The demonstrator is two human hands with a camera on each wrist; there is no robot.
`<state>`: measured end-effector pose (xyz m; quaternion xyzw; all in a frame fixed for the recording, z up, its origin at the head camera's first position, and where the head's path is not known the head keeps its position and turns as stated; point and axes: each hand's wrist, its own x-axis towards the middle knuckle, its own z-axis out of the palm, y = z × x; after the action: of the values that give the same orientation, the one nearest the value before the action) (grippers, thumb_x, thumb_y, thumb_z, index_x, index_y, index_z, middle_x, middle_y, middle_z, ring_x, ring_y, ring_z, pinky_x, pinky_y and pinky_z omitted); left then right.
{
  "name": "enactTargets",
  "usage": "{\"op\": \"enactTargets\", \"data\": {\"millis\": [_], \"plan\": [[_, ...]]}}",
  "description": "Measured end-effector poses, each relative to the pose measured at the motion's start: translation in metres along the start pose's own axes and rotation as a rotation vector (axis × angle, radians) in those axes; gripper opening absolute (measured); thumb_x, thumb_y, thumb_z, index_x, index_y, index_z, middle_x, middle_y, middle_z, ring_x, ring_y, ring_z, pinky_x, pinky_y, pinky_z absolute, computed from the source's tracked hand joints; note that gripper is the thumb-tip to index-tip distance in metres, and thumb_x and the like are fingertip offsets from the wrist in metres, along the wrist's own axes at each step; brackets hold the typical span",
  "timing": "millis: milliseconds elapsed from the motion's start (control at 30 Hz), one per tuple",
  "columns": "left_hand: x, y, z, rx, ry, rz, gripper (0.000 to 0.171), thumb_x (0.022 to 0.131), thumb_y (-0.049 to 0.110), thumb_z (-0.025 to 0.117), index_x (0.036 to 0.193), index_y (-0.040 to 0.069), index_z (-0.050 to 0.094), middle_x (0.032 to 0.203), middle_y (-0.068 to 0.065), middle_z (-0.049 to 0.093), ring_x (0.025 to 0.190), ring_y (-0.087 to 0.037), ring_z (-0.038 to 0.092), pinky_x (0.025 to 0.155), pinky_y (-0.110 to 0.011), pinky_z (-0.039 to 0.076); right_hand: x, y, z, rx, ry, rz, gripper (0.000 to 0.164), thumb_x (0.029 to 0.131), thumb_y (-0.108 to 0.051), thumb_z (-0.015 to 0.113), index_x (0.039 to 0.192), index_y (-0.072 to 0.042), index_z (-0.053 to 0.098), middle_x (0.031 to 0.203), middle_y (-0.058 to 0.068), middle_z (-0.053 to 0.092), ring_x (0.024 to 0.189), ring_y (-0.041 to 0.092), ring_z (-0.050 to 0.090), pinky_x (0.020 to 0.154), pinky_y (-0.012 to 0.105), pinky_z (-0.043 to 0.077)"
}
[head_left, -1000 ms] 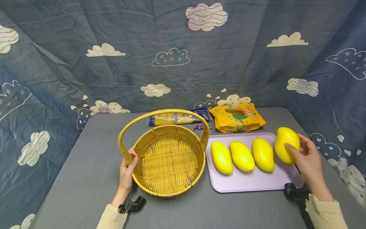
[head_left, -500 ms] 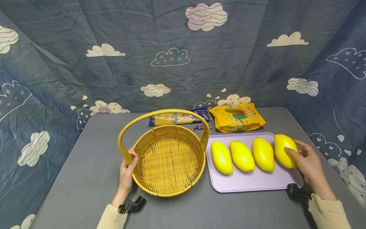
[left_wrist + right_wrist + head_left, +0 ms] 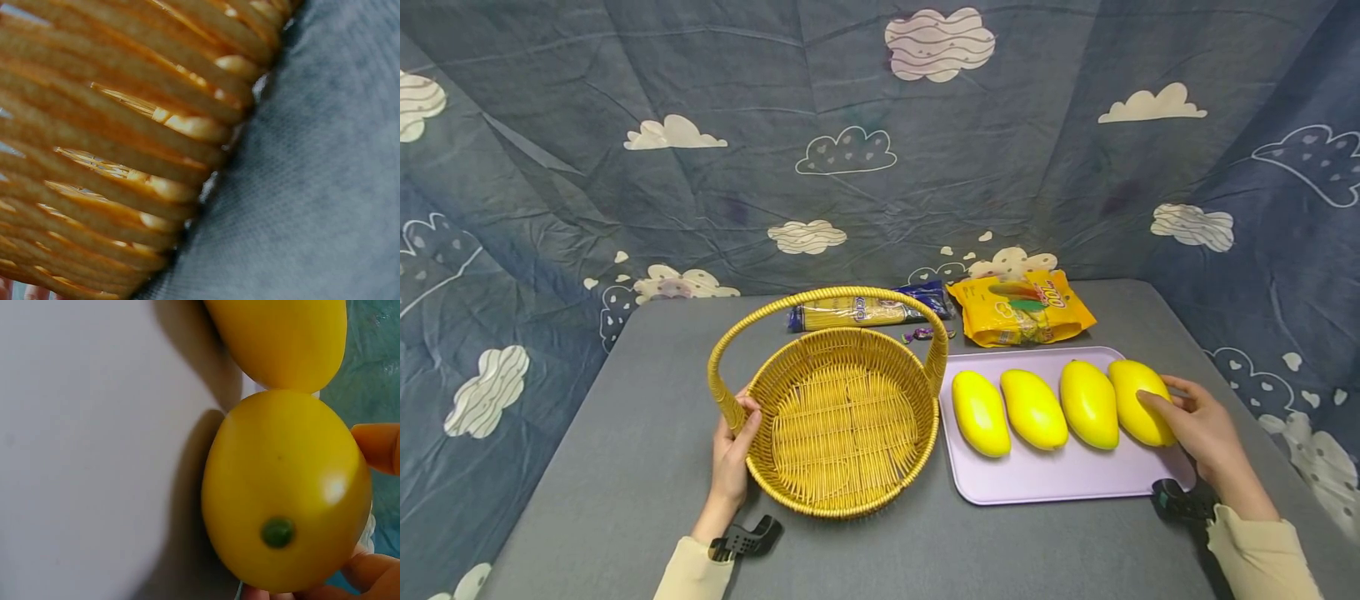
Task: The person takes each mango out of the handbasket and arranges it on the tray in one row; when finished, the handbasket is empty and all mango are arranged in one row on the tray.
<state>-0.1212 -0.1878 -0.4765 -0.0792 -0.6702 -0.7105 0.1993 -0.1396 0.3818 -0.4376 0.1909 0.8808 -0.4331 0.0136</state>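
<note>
My left hand (image 3: 732, 458) grips the left rim of a round wicker basket (image 3: 758, 477) by the foot of its arched handle, thumb over the rim. Nothing lies in the basket. The left wrist view shows the basket's woven side (image 3: 112, 144) close up, with a bit of fingertips at the bottom corner. At the right, my right hand (image 3: 1206, 425) holds a yellow mango (image 3: 1141, 404) between thumb and fingers, at the right end of a lilac tray (image 3: 1030, 483). In the right wrist view this mango (image 3: 281, 481) touches its neighbour (image 3: 287, 344). Several mangoes stand side by side in a row on the tray.
Behind the basket lies a pack of spaghetti (image 3: 880, 310), with a small purple wrapped candy (image 3: 919, 335) in front of it. A yellow snack bag (image 3: 1022, 308) lies behind the tray. Cloud-patterned cloth (image 3: 850, 83) hangs around the grey table (image 3: 625, 467).
My right hand has lowered the mango onto the tray and shifted it left against the neighbouring one. The left hand and the basket have stayed in place.
</note>
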Motion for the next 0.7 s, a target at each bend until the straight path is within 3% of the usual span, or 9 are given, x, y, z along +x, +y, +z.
{"op": "enactTargets", "data": {"millis": [700], "plan": [[-0.0001, 0.0002, 0.0009, -0.005, 0.010, -0.005, 0.016, 0.095, -0.002, 0.046, 0.107, -0.014, 0.043, 0.130, -0.026, 0.043, 0.125, -0.024, 0.037, 0.105, -0.025, 0.024, 0.0026, 0.0040, -0.0035, -0.026, -0.062, 0.014, 0.083, 0.096, -0.051, 0.043, 0.142, 0.013, 0.018, 0.133, 0.040, 0.028, 0.117, 0.053, 0.033, 0.094, 0.063, 0.034]]}}
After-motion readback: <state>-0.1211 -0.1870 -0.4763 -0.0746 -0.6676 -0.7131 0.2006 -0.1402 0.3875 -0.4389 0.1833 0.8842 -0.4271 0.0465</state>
